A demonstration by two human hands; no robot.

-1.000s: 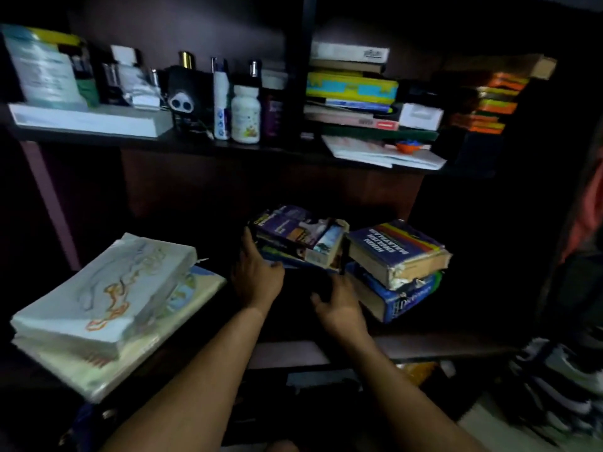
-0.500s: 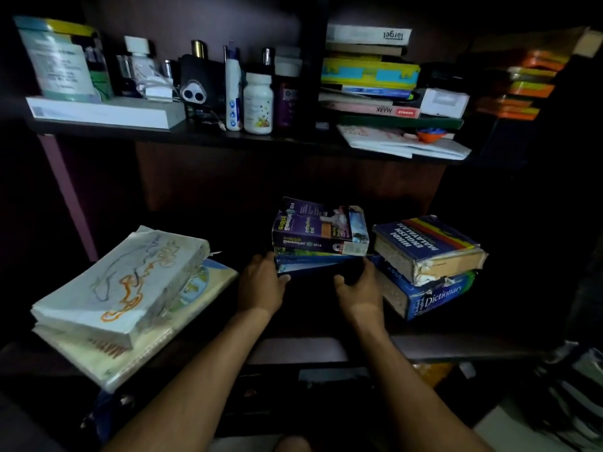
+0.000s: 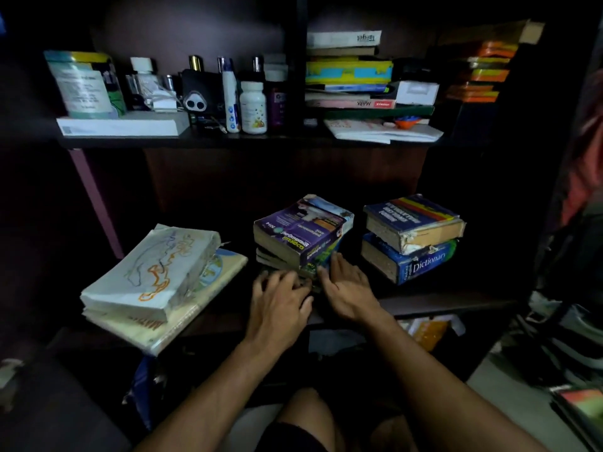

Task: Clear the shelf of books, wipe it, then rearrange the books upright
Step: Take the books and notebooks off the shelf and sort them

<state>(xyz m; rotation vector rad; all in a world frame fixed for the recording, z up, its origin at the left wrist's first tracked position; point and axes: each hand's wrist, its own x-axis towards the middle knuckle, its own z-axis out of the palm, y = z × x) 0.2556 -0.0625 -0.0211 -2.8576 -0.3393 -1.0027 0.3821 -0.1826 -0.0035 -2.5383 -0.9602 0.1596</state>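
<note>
A middle stack of books (image 3: 298, 238), topped by a purple paperback, lies flat on the dark lower shelf (image 3: 440, 303), turned at an angle. My left hand (image 3: 280, 301) curls its fingers over the front edge of the stack's lower books. My right hand (image 3: 349, 285) lies against the stack's front right corner, fingers fairly straight along its side and thumb at the front. To the right, a blue and yellow book rests on a blue dictionary (image 3: 411, 262). A pile of large pale books (image 3: 153, 272) at the left overhangs the shelf front.
The upper shelf (image 3: 195, 140) holds bottles (image 3: 253, 107), a white box (image 3: 124, 125), flat stacked books (image 3: 349, 73), papers and orange folders (image 3: 483, 73). Shoes and other things lie on the floor at the right. My knee is below the shelf.
The middle stack has turned and slid toward the shelf front with both hands on it. My left hand moved from the stack's left side to its front edge.
</note>
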